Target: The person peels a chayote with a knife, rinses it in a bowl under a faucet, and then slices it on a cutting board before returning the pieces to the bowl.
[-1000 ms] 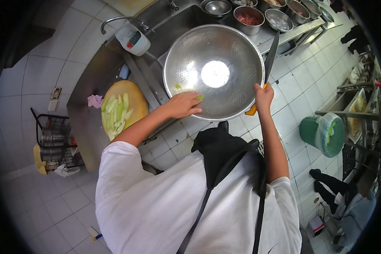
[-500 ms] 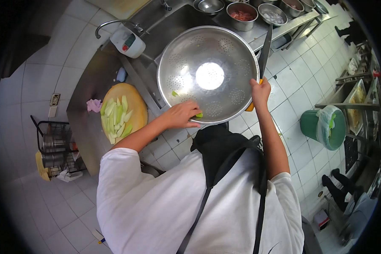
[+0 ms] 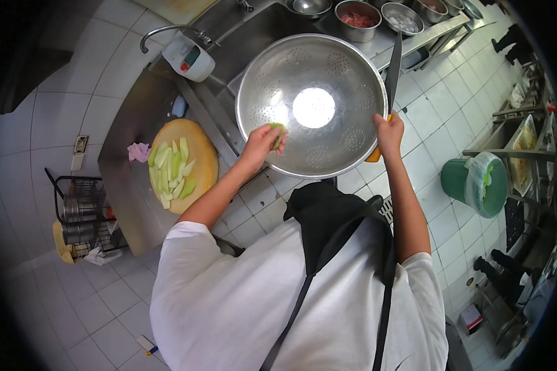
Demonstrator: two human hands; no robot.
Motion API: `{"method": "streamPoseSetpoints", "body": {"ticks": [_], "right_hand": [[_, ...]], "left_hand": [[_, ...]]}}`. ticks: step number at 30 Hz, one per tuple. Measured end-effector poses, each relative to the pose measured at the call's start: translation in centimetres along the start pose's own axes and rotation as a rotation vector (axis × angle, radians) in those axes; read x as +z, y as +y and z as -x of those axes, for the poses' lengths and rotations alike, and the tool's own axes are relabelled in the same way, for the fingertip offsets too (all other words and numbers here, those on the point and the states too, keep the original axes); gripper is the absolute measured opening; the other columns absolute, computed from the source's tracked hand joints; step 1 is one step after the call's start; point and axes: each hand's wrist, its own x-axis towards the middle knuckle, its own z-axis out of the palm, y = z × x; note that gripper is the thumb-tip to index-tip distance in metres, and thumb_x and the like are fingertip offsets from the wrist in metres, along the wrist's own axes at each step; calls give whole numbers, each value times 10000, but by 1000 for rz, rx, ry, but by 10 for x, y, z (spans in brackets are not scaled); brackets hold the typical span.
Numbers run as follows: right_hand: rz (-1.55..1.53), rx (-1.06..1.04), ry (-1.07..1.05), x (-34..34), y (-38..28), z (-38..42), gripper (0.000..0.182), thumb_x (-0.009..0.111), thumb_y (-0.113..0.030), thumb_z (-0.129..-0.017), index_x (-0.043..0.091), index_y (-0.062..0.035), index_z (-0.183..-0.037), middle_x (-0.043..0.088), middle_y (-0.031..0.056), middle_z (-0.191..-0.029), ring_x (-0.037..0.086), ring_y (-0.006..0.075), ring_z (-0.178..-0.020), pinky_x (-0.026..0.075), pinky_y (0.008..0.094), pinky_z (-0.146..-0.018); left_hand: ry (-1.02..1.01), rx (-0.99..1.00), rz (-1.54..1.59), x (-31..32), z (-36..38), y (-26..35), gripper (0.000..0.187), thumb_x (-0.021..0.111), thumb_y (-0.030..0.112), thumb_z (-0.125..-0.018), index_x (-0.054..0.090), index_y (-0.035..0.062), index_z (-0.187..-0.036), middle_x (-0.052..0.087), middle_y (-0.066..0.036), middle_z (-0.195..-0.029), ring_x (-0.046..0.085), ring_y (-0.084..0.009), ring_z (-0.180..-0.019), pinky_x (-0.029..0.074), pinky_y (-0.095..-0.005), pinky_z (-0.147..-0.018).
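Note:
A large steel colander [image 3: 319, 139] is held out over the sink's edge, with a few small holes patterned in clusters. My right hand [image 3: 390, 135] is closed on its right rim and also grips a knife [image 3: 394, 71], whose orange handle shows below and whose blade points up past the rim. Over the colander's lower left side, my left hand [image 3: 261, 148] is closed on a light green vegetable piece [image 3: 278, 133]. To the left, several pale green vegetable pieces [image 3: 170, 167] lie on a round wooden cutting board [image 3: 203, 148].
Behind the colander is a steel sink [image 3: 254, 40] with a faucet [image 3: 167, 28] and a white jug [image 3: 195, 65]. Metal bowls, one with red meat [image 3: 358, 20], stand at the back right. A pink cloth [image 3: 138, 152] lies beside the board. A green bin [image 3: 455, 180] stands right.
My left hand has risen along the colander's left side and now pinches a green vegetable piece up. The loose green piece seen in the colander before no longer shows there.

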Motion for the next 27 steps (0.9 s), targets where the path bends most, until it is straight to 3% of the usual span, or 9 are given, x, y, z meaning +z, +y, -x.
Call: {"method": "streamPoseSetpoints", "body": {"ticks": [3, 4, 7, 8, 14, 17, 20, 23, 27], "right_hand": [[-11, 2, 8, 2, 9, -4, 226, 679, -129, -765, 643, 57, -889, 665, 128, -719, 618, 186, -649, 498, 341, -628], [-9, 5, 7, 1, 12, -4, 226, 679, -127, -768, 646, 57, -894, 669, 126, -725, 619, 186, -648, 500, 341, -630], [-19, 10, 0, 1, 7, 0, 226, 679, -121, -777, 652, 59, -910, 677, 122, -738, 619, 182, -649, 502, 337, -636], [-27, 12, -5, 0, 3, 1, 226, 679, -119, -780, 654, 60, -916, 679, 120, -743, 619, 181, -649, 503, 336, -638], [-8, 19, -12, -1, 2, 1, 224, 686, -117, -783, 650, 58, -919, 673, 107, -742, 612, 167, -656, 496, 330, -631], [-29, 16, -28, -1, 17, -4, 214, 689, -117, -782, 649, 51, -908, 666, 99, -739, 604, 159, -654, 491, 329, -624], [0, 22, -32, -3, 12, -3, 208, 691, -118, -782, 646, 48, -898, 659, 91, -732, 597, 152, -654, 484, 326, -618], [-14, 18, -30, -2, 14, -4, 209, 691, -119, -783, 650, 47, -903, 660, 90, -733, 602, 150, -659, 488, 321, -621], [-60, 25, -14, -1, 10, -1, 209, 691, -109, -781, 653, 52, -909, 665, 94, -734, 608, 154, -658, 493, 317, -625]], "left_hand": [[-113, 30, 310, -17, -15, 19, 251, 485, 273, -1021, 628, 67, -1003, 628, -45, -923, 558, -136, -761, 414, -249, -624], [-102, 37, 358, -16, -15, 31, 380, 454, 396, -1026, 620, 64, -942, 613, -58, -907, 530, -132, -742, 387, -236, -588], [-223, 93, 356, -38, -30, 47, 445, 461, 447, -1020, 626, 55, -887, 620, -63, -880, 556, -127, -734, 411, -251, -551], [-201, 79, 328, -41, -31, 52, 366, 458, 354, -1033, 573, 88, -809, 598, -70, -896, 532, -127, -746, 392, -240, -561], [-243, 104, 57, -52, -37, 81, 239, 537, 225, -1008, 673, 33, -970, 610, -42, -864, 561, -95, -739, 441, -240, -569], [-215, 27, -188, -65, -49, 78, 248, 534, 210, -998, 696, 26, -965, 628, -61, -887, 558, -131, -726, 454, -272, -603], [-175, 402, -1142, -51, -43, 76, 327, 553, 255, -1007, 698, 20, -832, 637, -92, -876, 619, -208, -742, 493, -348, -643], [-340, 556, -1738, -52, -40, 65, 453, 586, 371, -994, 669, 19, -721, 627, -103, -867, 659, -285, -799, 516, -431, -700], [-371, 558, -1782, -64, -33, 56, 436, 615, 450, -949, 661, 49, -784, 623, -87, -868, 665, -322, -821, 525, -448, -714]]}}
